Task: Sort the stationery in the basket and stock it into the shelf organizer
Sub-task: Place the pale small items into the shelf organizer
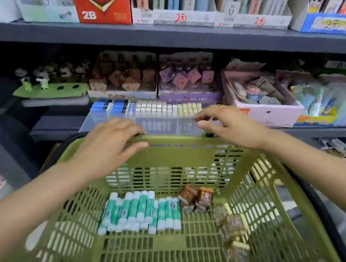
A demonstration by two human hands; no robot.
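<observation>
A green plastic basket (176, 140) fills the lower view. On its floor lie several green-and-white glue sticks (135, 211), two small brown packs (196, 198) and several clear wrapped items (233, 233) along the right wall. Beyond the far rim sits a clear shelf organizer (166, 122) with rows of small white and yellow erasers (168, 107) and blue-sleeved ones (112, 108). My left hand (110, 146) hovers at the far rim with fingers spread, holding nothing. My right hand (229, 125), a ring on one finger, hovers likewise at the rim, empty.
Grey shelves hold display boxes: brown (123, 79) and purple (188, 77) sharpeners, a pink box (270, 111), panda figures (42, 77), and a red 2B box (102, 2) above. The basket's black handle (318, 197) hangs along the right side.
</observation>
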